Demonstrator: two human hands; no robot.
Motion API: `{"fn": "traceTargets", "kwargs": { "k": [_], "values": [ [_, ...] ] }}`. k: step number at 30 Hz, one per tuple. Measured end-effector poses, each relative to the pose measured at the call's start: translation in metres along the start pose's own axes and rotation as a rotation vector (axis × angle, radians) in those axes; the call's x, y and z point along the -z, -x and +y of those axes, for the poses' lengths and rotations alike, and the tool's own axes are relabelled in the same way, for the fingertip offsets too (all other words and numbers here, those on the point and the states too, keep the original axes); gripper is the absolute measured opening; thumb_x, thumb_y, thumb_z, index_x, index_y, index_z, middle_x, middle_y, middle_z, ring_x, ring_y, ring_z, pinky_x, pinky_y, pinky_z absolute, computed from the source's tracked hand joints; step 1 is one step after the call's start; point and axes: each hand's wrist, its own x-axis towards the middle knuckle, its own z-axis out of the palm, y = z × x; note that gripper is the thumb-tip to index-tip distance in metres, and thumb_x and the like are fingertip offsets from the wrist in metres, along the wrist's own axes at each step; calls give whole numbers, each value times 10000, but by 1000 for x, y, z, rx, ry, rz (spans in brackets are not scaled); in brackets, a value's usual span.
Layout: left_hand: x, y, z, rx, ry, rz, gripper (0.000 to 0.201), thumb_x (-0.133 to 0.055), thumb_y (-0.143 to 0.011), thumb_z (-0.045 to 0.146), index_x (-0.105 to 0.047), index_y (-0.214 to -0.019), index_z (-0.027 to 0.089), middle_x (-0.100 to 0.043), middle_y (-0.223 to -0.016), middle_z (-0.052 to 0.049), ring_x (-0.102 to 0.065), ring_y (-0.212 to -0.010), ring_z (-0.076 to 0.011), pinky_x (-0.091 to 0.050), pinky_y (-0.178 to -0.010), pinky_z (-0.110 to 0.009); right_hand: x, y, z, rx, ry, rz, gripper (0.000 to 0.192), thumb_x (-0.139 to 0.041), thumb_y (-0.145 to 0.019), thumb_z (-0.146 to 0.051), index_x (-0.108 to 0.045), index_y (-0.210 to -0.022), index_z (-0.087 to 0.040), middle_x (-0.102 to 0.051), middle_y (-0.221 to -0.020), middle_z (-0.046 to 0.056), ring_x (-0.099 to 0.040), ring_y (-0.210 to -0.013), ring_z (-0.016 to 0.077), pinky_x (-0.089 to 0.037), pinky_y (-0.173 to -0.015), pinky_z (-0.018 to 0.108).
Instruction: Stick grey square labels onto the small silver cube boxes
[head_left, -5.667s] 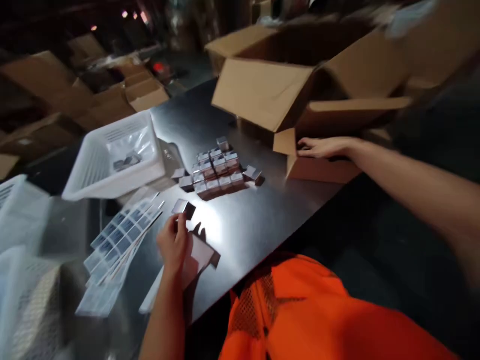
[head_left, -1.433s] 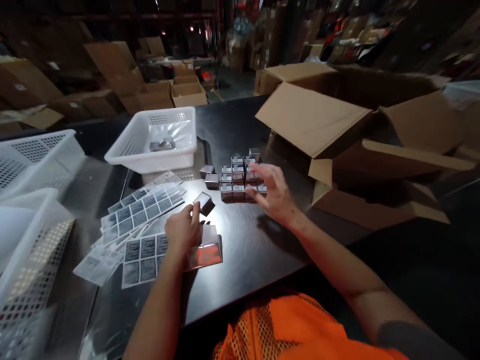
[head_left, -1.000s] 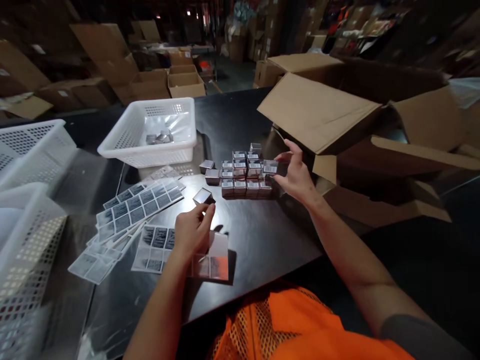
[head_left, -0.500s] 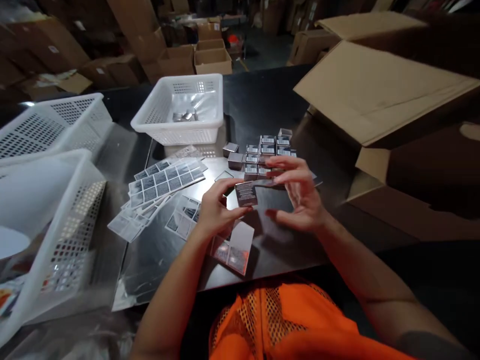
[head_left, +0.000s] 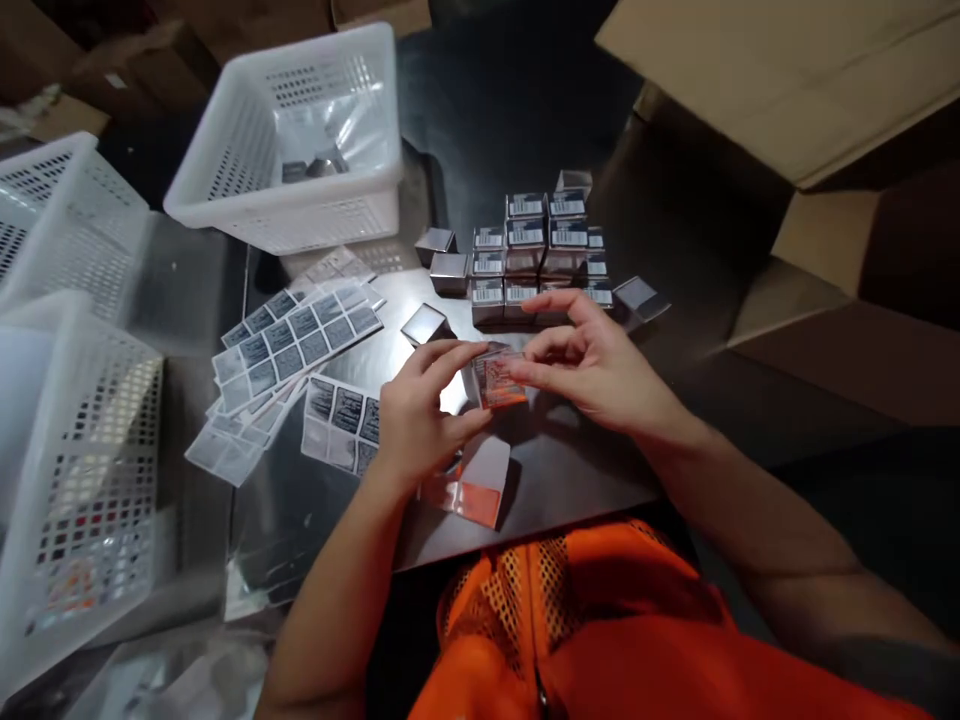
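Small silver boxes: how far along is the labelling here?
Done: a block of small silver boxes stands barcode-labelled. In hand: the left hand and right hand together hold one box. Left: unlabelled boxes beside the block, and label sheets still full of stickers.

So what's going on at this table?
A person in an orange vest holds one small shiny box between the left hand and the right hand, above a dark table. Behind the hands stands a block of similar labelled boxes. Sheets of labels lie to the left, near white baskets.
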Motion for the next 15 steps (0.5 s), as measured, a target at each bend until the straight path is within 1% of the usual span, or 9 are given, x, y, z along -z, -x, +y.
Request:
{"fn": "traceTargets", "kwargs": {
  "k": [2,7,15],
  "values": [
    [-1,0,1,-13,9,-2,495,-857,-738,298,-704,-1208,268,-726,-1155,-23,-694,-1070,-203,-564,-893,-283,1,0,1,-8,9,-2,539,-845,-772,-269,-499,-1184,-242,-674,-719,-86,-655,-578,102,-500,-518,197],
    [-1,0,2,-41,9,-17,459,-838,-750,269,-717,-1193,254,-729,-1140,-22,-705,-1026,-185,-568,-809,-239,4,-1,1,-19,23,-31,547,-851,-759,-247,-484,-1164,-240,-672,-713,-86,-677,-592,109,-497,-497,181],
    [-1,1,2,-53,-15,-13,463,-843,-757,289,-717,-1199,231,-733,-1149,-35,-713,-955,-168,-567,-792,-223,2,-3,0,-35,27,-17,541,-841,-752,-213,-452,-1127,-236,-689,-698,-88,-661,-590,81,-477,-520,154]
  ]
}}
